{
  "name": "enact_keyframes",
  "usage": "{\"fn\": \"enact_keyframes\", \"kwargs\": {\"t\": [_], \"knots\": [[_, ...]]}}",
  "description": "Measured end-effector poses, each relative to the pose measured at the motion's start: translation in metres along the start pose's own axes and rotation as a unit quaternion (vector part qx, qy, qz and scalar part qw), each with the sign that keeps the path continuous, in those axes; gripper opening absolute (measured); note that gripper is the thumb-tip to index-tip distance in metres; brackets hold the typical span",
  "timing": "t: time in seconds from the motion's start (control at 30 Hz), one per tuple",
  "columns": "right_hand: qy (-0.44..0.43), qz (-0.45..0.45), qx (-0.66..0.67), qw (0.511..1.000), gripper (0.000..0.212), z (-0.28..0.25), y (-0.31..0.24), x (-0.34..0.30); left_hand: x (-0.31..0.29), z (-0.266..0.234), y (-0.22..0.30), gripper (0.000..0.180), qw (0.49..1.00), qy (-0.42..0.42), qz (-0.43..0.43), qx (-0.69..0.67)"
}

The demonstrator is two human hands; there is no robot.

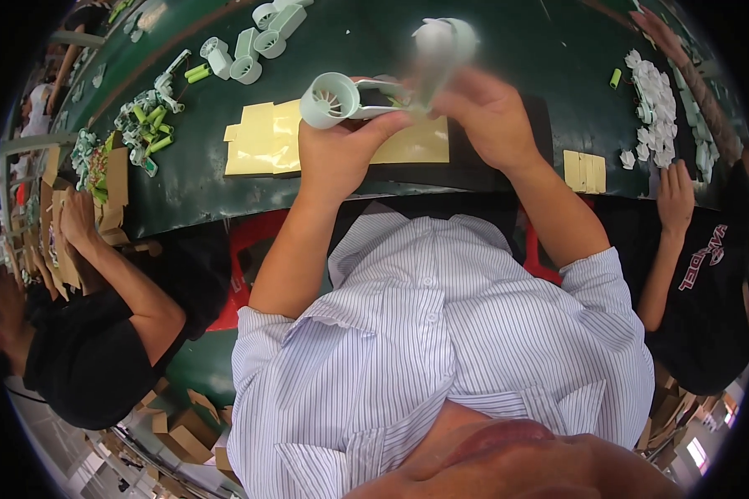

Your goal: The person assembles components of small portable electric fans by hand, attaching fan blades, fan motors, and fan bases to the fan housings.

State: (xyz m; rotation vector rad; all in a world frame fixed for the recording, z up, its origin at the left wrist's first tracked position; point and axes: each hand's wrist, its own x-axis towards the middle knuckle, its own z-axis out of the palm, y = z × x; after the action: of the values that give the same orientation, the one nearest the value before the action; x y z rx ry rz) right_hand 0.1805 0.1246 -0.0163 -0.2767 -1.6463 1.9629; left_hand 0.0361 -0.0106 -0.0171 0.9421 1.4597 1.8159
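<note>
My left hand [341, 154] is closed round the handle of a pale green plastic fan housing [330, 100], its round vaned end facing up. My right hand [491, 112] grips a pale green and white rounded piece [445, 46], smeared by motion; its exact kind cannot be made out. The lower end of that piece meets the tip of the housing's handle, but I cannot tell whether they are joined. Both hands are above yellow glossy sheets [262, 141] lying on a black mat [524, 133].
Several fan housings [245, 66] lie at the far left, near green battery cells [154, 125] with small parts. White pieces [653, 108] are heaped at right, beside a smaller yellow sheet [585, 171]. Co-workers' arms [133, 279] reach in from both sides; a cardboard box [116, 187] stands left.
</note>
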Motion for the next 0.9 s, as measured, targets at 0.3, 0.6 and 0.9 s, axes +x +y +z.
{"fn": "enact_keyframes", "kwargs": {"t": [0.3,0.6,0.9], "knots": [[-0.011,-0.046,-0.074,0.996,0.036,-0.005,-0.002,-0.003,-0.004,0.007,0.006,0.038,0.998,0.016,-0.016,0.054],[-0.017,-0.081,-0.178,0.981,0.037,-0.007,-0.008,-0.004,-0.007,0.01,0.009,0.04,0.998,0.009,-0.007,0.068],[-0.03,-0.125,-0.318,0.939,0.036,-0.002,-0.021,0.002,-0.004,0.012,0.012,0.042,0.998,-0.028,-0.013,0.046]]}}
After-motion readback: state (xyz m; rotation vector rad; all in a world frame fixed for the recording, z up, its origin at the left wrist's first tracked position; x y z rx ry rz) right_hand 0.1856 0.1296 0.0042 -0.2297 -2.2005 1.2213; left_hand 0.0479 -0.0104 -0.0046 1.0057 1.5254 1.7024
